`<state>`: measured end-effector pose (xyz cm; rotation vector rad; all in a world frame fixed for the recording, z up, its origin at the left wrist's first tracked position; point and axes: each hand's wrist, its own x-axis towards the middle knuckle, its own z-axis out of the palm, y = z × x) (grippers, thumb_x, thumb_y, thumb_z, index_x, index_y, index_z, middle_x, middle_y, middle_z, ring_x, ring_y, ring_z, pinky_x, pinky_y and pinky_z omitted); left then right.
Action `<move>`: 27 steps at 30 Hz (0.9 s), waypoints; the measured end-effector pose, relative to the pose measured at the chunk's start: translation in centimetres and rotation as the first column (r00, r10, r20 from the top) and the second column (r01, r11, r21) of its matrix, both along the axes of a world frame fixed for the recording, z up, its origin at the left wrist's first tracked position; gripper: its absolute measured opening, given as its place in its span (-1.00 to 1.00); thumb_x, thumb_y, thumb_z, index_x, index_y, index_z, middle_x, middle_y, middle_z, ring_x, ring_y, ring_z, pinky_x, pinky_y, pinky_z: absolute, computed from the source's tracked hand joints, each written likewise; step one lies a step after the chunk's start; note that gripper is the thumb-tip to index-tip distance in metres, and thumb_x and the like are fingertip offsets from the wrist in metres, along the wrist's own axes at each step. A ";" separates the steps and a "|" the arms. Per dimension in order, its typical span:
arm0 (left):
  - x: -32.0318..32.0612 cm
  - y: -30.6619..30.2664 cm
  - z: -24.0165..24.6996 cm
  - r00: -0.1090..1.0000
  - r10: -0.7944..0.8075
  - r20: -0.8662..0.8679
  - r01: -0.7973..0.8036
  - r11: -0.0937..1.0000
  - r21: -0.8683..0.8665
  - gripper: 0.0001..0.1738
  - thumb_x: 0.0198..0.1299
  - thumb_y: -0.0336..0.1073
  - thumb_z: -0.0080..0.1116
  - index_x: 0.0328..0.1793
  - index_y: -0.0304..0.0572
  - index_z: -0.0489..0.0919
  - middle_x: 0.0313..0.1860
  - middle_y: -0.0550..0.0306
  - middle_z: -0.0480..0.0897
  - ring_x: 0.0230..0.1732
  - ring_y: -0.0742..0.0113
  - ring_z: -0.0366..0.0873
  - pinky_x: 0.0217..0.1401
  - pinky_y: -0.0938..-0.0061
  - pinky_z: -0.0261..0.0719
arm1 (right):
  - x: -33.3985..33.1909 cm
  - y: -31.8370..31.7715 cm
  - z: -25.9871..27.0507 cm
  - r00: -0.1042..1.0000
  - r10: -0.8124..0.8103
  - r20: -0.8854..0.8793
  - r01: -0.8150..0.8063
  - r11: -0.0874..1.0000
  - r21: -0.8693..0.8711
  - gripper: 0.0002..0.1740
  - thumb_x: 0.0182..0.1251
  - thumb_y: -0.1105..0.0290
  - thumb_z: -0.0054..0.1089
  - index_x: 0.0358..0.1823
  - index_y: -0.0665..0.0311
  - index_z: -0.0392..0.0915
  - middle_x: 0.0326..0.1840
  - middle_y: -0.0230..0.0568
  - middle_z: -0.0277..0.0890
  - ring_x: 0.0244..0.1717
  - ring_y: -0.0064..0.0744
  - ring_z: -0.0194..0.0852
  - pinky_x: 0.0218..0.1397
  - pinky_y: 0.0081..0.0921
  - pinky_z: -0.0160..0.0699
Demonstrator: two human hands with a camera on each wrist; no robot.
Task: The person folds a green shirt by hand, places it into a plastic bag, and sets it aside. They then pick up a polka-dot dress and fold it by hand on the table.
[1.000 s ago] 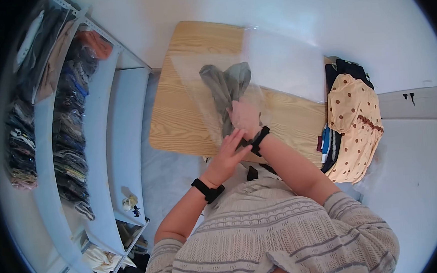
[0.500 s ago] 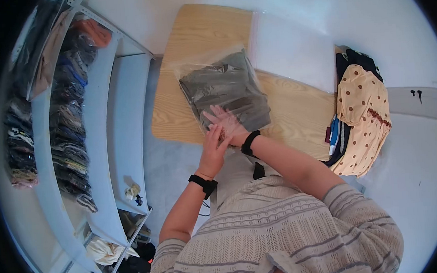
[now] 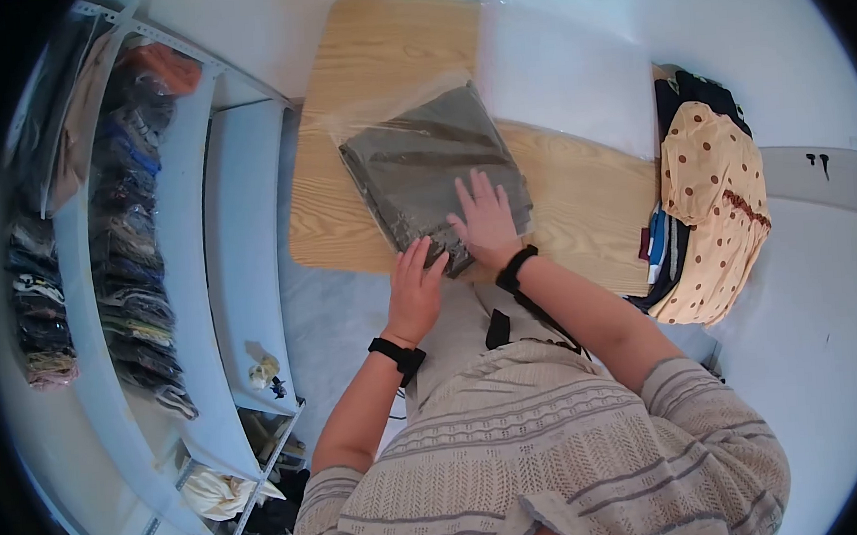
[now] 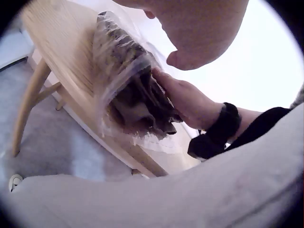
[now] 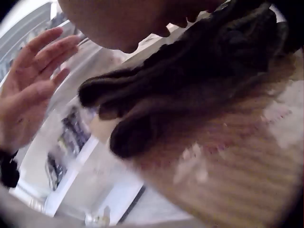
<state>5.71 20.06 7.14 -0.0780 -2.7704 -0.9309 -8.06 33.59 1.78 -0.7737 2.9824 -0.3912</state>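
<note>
A folded dark grey garment (image 3: 432,159) lies inside a clear plastic bag (image 3: 380,112) on the wooden table. My right hand (image 3: 490,226) rests with spread fingers over the garment's near right part. At the near edge, my left hand (image 3: 416,293) has its fingertips at the bag and garment, fingers extended and not curled round anything. The left wrist view shows the bag's near end (image 4: 128,76) with dark folds in it and my right hand (image 4: 192,102) against its side. Dark folded layers (image 5: 190,71) lie under my right hand (image 5: 123,19) in the right wrist view, with my left hand (image 5: 28,95) apart from them.
Clear plastic sheets or bags (image 3: 569,73) lie at the table's back right. A polka-dot garment (image 3: 707,172) and other folded clothes are at the right end. Shelves (image 3: 187,243) with bagged clothes stand on the left, beyond the floor gap beside the table (image 3: 332,215).
The bunched grey garment has become spread flat in the bag. My right hand, seen through the plastic before, has moved right and lies flatter; my left hand has separated from it.
</note>
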 end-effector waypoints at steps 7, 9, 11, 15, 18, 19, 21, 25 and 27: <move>2.1 0.9 -0.4 0.739 -0.567 0.364 0.476 0.822 0.314 -0.54 -0.05 -0.50 0.09 0.08 -0.29 0.45 0.20 -0.10 0.42 0.26 0.01 0.35 0.28 0.15 0.33 | 4.2 7.0 1.9 0.798 0.531 0.285 -0.498 0.848 -0.184 -0.34 0.12 0.49 0.02 0.34 0.09 0.25 0.31 0.03 0.21 0.14 0.01 0.37 0.22 -0.19 0.34; 2.0 2.0 -1.3 0.760 -0.561 0.329 0.501 0.828 0.254 -0.52 -0.06 -0.51 0.07 0.10 -0.32 0.44 0.21 -0.12 0.41 0.28 -0.03 0.33 0.29 0.15 0.32 | 4.3 7.1 1.4 0.804 0.515 0.299 -0.475 0.857 -0.198 -0.35 0.13 0.50 0.01 0.34 0.05 0.26 0.34 0.03 0.18 0.11 0.02 0.39 0.19 -0.20 0.37; 1.4 3.1 -2.3 0.780 -0.557 0.287 0.523 0.831 0.190 -0.49 -0.07 -0.52 0.06 0.12 -0.36 0.42 0.21 -0.15 0.40 0.29 -0.07 0.31 0.30 0.15 0.31 | 4.2 6.9 1.2 0.811 0.498 0.307 -0.453 0.867 -0.209 -0.35 0.14 0.50 0.00 0.34 0.00 0.27 0.36 0.03 0.16 0.09 0.02 0.41 0.16 -0.22 0.41; 0.5 4.2 -4.4 0.837 -0.446 0.318 0.466 0.885 0.012 -0.42 -0.08 -0.52 0.05 0.19 -0.38 0.38 0.26 -0.26 0.32 0.35 -0.17 0.20 0.35 0.10 0.24 | 4.2 5.9 0.7 0.811 0.530 0.247 -0.487 0.846 -0.217 -0.35 0.14 0.48 0.00 0.33 -0.04 0.28 0.45 0.00 0.05 0.10 0.02 0.40 0.17 -0.22 0.41; 0.9 4.3 -5.4 0.839 -0.409 0.358 0.453 0.891 -0.042 -0.36 -0.10 -0.48 0.07 0.24 -0.38 0.36 0.29 -0.29 0.28 0.38 -0.21 0.14 0.38 0.03 0.17 | 4.0 5.5 1.1 0.802 0.537 0.261 -0.500 0.843 -0.198 -0.37 0.15 0.45 0.02 0.33 -0.04 0.29 0.48 -0.01 0.01 0.15 0.01 0.38 0.19 -0.19 0.39; 0.9 4.3 -5.3 0.828 -0.412 0.382 0.463 0.885 -0.050 -0.33 -0.11 -0.46 0.09 0.26 -0.37 0.34 0.29 -0.29 0.27 0.40 -0.22 0.12 0.39 -0.01 0.14 | 3.8 5.3 1.3 0.787 0.519 0.334 -0.487 0.854 -0.181 -0.37 0.15 0.44 0.02 0.33 -0.05 0.29 0.49 -0.01 0.00 0.18 0.00 0.36 0.21 -0.18 0.37; 0.7 4.4 -4.9 0.808 -0.408 0.425 0.487 0.868 -0.093 -0.31 -0.12 -0.44 0.10 0.29 -0.34 0.34 0.30 -0.28 0.27 0.41 -0.22 0.10 0.40 -0.05 0.10 | 3.6 4.7 0.6 0.794 0.531 0.295 -0.492 0.847 -0.201 -0.38 0.16 0.43 0.02 0.33 -0.03 0.29 0.50 -0.03 -0.02 0.22 -0.01 0.33 0.24 -0.18 0.34; 0.9 4.2 -4.4 0.795 -0.400 0.456 0.514 0.843 -0.157 -0.27 -0.12 -0.43 0.13 0.32 -0.22 0.34 0.29 -0.25 0.29 0.42 -0.17 0.10 0.42 -0.14 0.00 | 2.8 2.2 -0.5 0.810 0.513 0.283 -0.496 0.858 -0.136 -0.39 0.18 0.41 0.03 0.34 0.02 0.29 0.54 -0.07 -0.08 0.34 -0.07 0.23 0.31 -0.23 0.26; 1.1 4.0 -4.6 0.800 -0.400 0.447 0.508 0.849 -0.149 -0.29 -0.13 -0.42 0.14 0.30 -0.19 0.37 0.28 -0.24 0.30 0.42 -0.15 0.11 0.42 -0.17 -0.01 | 2.4 1.2 -0.8 0.825 0.521 0.218 -0.484 0.851 -0.202 -0.39 0.18 0.42 0.03 0.34 0.05 0.28 0.53 -0.07 -0.08 0.35 -0.05 0.21 0.32 -0.23 0.24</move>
